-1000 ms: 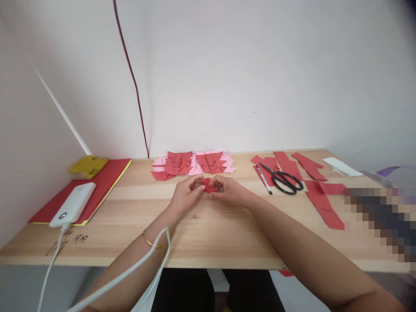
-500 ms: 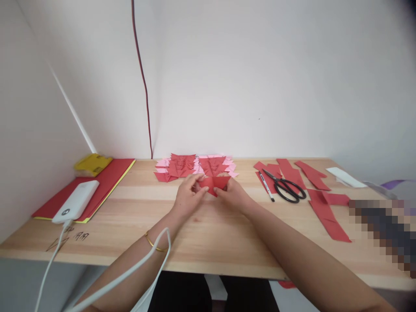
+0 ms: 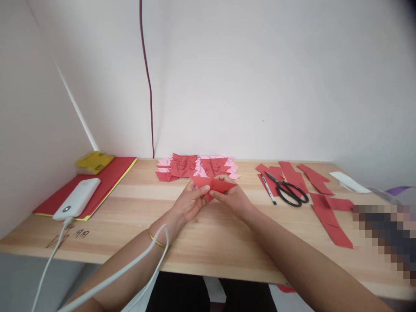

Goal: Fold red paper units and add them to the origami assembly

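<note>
Both my hands meet at the middle of the wooden table (image 3: 208, 242) around a folded red paper piece (image 3: 212, 184). My left hand (image 3: 191, 200) pinches its left part with thumb and fingers. Its right part is pinched by my right hand (image 3: 231, 198). The piece is spread out wide and flat, held a little above the tabletop. Just behind it, by the wall, lies a pile of folded red and pink paper pieces (image 3: 196, 167).
Black scissors (image 3: 287, 190) and a pen (image 3: 268, 189) lie on red paper strips (image 3: 328, 214) at the right. A white power bank (image 3: 78, 198) with its cable rests on a red and yellow sheet (image 3: 107, 180) at the left, beside a yellow pad (image 3: 94, 161).
The red piece has opened from a small bundle between my fingertips into a wide flat shape. My hands have spread slightly apart on it.
</note>
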Motion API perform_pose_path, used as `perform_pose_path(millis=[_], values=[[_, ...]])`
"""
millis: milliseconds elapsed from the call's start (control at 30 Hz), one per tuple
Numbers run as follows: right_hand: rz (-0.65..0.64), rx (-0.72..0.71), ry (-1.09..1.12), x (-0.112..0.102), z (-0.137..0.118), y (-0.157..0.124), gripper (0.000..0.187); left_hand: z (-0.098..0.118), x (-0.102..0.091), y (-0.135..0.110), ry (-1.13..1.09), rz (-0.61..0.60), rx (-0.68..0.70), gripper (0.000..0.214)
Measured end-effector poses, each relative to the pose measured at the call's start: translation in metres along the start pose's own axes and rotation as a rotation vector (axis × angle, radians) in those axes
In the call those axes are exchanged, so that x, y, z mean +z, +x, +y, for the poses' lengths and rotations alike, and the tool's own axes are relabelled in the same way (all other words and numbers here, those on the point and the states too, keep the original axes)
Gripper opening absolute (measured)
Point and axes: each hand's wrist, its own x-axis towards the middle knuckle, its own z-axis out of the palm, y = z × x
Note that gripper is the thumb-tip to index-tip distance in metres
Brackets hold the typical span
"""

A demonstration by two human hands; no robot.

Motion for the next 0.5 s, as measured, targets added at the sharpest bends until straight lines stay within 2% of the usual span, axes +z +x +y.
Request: perform_pose_path(millis=[133, 267, 400, 500], values=[[-0.033, 0.014, 0.002, -0.0005, -0.0018, 0.0001, 0.030, -0.0024, 0.0024, -0.0007, 0.044, 0.074, -0.032, 0.031], [-0.067, -0.027, 0.004, 0.0000, -0.0032, 0.0001, 0.031, -0.0070, 0.0030, 0.0000, 0.136, 0.181, 0.028, 0.027], [-0.050, -0.031, -0.085, -0.0034, -0.0067, -0.0007, 0.023, -0.0065, -0.0035, 0.0025, 0.204, 0.190, 0.104, 0.027], [-0.020, 0.007, -0.095, -0.0084, -0.0061, 0.0002, 0.026, -0.0032, -0.0059, 0.0022, 0.228, 0.161, 0.095, 0.028]])
